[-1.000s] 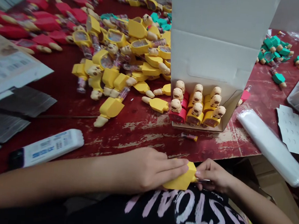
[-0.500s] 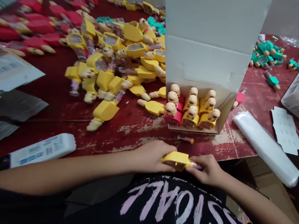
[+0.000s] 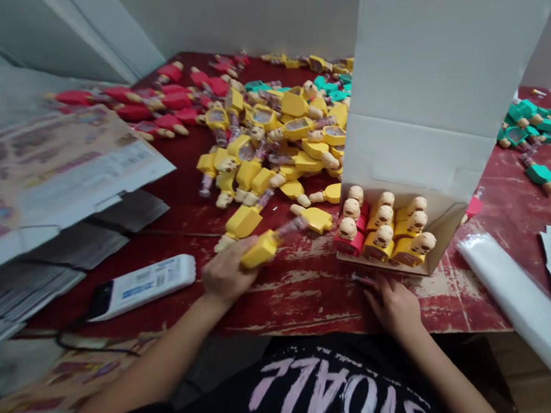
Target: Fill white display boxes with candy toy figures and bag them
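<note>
My left hand (image 3: 227, 271) is closed round a yellow toy (image 3: 260, 250), its clear tube pointing up and right, beside the pile of yellow toys (image 3: 302, 161). My right hand (image 3: 394, 302) has its fingers at a small clear tube (image 3: 365, 280) lying on the table in front of the white box (image 3: 418, 148); the fingertips are partly hidden, so the grip is unclear. Inside the box, several toys with cream animal heads stand upright in rows, red ones (image 3: 348, 241) at the left and yellow ones (image 3: 409, 250) in the middle and at the right.
Red toys (image 3: 176, 100) lie at the back left, green toys (image 3: 530, 118) at the back right. A white device with a black end (image 3: 148, 285) lies near flat printed cardboard (image 3: 62, 183). A roll of clear plastic (image 3: 516, 302) rests at the right table edge.
My hands have moved apart. The left has carried the yellow toy left and forward to the pile; the right has let go of it and reached the loose tube. The view has shifted left.
</note>
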Demonstrator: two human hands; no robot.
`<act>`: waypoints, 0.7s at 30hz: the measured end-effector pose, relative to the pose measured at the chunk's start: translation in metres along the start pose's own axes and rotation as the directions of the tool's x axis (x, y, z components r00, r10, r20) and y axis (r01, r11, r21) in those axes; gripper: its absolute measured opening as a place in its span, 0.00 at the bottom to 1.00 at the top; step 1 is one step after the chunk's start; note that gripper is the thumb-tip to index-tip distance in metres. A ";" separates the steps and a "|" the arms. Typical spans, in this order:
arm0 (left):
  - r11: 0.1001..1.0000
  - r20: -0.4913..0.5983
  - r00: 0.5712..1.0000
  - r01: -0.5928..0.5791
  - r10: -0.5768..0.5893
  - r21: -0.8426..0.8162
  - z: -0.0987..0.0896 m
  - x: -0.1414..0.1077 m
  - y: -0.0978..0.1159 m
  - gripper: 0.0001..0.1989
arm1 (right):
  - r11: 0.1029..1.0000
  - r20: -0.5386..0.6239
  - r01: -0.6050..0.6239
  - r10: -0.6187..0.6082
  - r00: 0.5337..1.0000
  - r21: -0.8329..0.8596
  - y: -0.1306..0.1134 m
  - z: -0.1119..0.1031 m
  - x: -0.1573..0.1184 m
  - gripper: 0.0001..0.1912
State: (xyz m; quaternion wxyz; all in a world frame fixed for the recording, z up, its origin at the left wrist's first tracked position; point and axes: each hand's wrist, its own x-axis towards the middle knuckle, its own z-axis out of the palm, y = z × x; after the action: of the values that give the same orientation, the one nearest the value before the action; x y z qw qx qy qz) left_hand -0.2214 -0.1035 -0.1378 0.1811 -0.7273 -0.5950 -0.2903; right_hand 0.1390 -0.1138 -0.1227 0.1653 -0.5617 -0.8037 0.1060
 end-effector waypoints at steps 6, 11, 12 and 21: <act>0.817 0.247 0.783 0.513 -0.571 0.262 -0.002 0.049 0.005 0.34 | 0.990 -0.237 0.131 -0.114 0.965 0.055 0.017 0.017 -0.006 0.15; 0.984 0.555 0.816 0.179 -0.161 0.022 0.024 0.100 0.044 0.31 | 0.931 -0.285 0.058 0.050 0.957 0.360 0.028 -0.008 -0.018 0.12; 0.990 0.595 0.798 0.140 -0.094 -0.031 0.033 0.107 0.051 0.31 | 0.916 -0.281 0.023 0.098 0.955 0.399 0.032 -0.012 -0.022 0.12; 0.956 0.704 0.709 0.180 0.039 -0.234 0.038 0.096 0.070 0.33 | 0.610 -0.032 -0.077 0.166 0.986 0.788 0.073 -0.020 -0.044 0.12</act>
State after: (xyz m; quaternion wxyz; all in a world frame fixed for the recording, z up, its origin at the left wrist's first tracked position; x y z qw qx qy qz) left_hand -0.1339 -0.0225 -0.1001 -0.1765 -0.7774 -0.5982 -0.0815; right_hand 0.2234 -0.1298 -0.1364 0.4268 -0.4911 -0.6271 0.4282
